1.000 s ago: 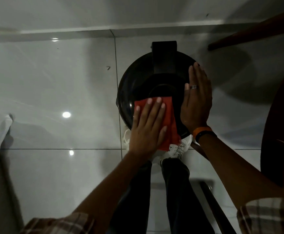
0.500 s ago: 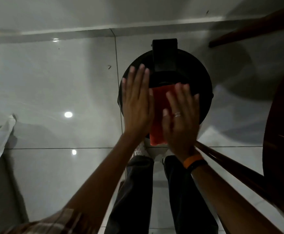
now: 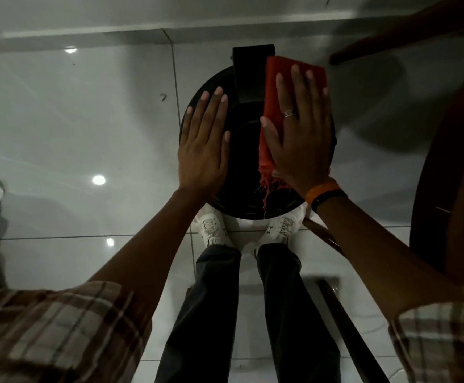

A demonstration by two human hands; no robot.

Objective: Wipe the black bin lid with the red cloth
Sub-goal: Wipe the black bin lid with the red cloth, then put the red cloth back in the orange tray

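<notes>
Both hands lie flat on the black bin lid [image 3: 241, 161], which stands on the tiled floor [image 3: 73, 120]. Wiping looks underway. The right hand [image 3: 299, 134], fingers spread, presses the red cloth [image 3: 272, 87] along the lid's right side; the left hand [image 3: 203, 145], empty, steadies the left rim. Next, I'd guess, the cloth must cross the uncovered centre.
</notes>
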